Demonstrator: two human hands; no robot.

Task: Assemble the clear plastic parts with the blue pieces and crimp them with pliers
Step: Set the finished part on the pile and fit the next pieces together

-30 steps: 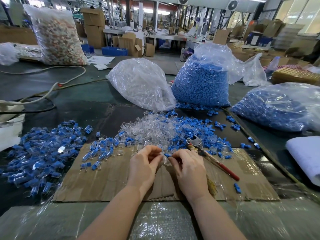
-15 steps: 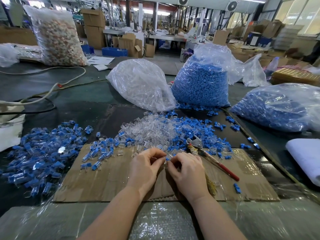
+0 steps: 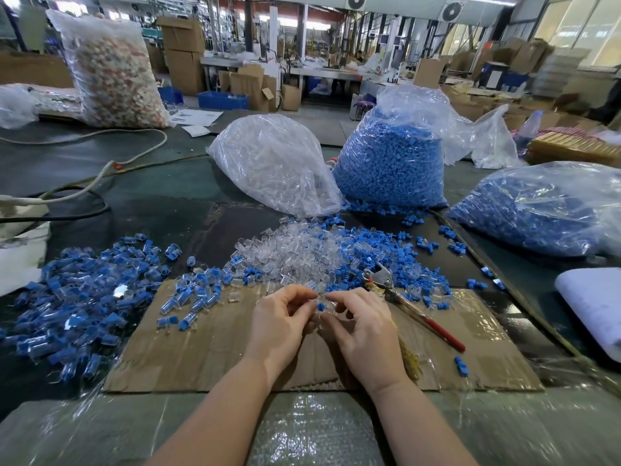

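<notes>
My left hand (image 3: 280, 326) and my right hand (image 3: 361, 329) meet over the cardboard sheet (image 3: 215, 351), fingertips together. Between them I pinch a clear plastic part with a small blue piece (image 3: 321, 307) in it; which hand holds which bit is hard to tell. Just beyond my fingers lies a heap of loose clear parts (image 3: 292, 253) beside a spread of loose blue pieces (image 3: 379, 257). Red-handled pliers (image 3: 413, 306) lie on the cardboard right of my right hand, untouched. A pile of joined clear-and-blue parts (image 3: 84, 297) lies at the left.
Behind the heaps stand a bag of clear parts (image 3: 272, 163) and a bag of blue pieces (image 3: 393, 156); another blue-filled bag (image 3: 544, 210) lies at the right. Cables (image 3: 84, 186) cross the dark table at the left. A white pad (image 3: 594, 304) sits at the right edge.
My fingertips have drawn closer together around the small part and shifted slightly away from me; the blue piece now shows between them. Nothing else has moved.
</notes>
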